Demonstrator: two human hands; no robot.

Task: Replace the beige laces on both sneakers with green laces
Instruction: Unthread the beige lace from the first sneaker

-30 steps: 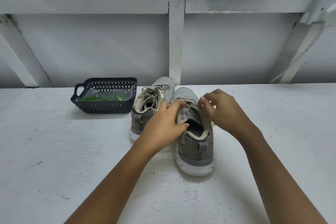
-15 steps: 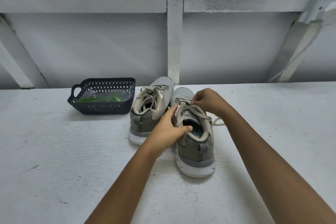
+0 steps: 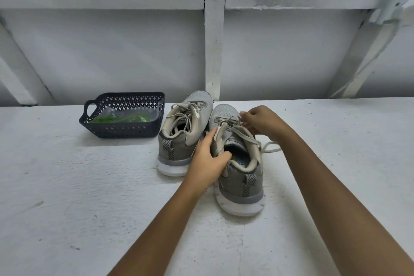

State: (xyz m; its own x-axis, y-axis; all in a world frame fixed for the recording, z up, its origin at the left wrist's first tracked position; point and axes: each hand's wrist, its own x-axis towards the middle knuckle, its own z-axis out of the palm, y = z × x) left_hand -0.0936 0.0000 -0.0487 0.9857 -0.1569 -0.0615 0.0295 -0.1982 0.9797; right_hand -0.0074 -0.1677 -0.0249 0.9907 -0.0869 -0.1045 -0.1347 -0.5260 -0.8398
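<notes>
Unlacing step, on the bench [image 3: 67,186]. Gripping the collar of the nearer sneaker [image 3: 242,177] with the left hand [image 3: 208,159]; pinching its beige lace [image 3: 244,134] up by the toe end with the right hand [image 3: 259,121]. Early going, by the look: beige in the other sneaker [image 3: 179,141] too, green laces [image 3: 121,118] left in the basket [image 3: 125,130]. Next, most likely: drawing that lace out eyelet by eyelet.

Sneakers [image 3: 240,170] grey-olive, white soles, chevron heel strips; laces [image 3: 246,133] beige; basket [image 3: 125,116] dark navy, diamond-perforated; green laces [image 3: 121,118].
</notes>
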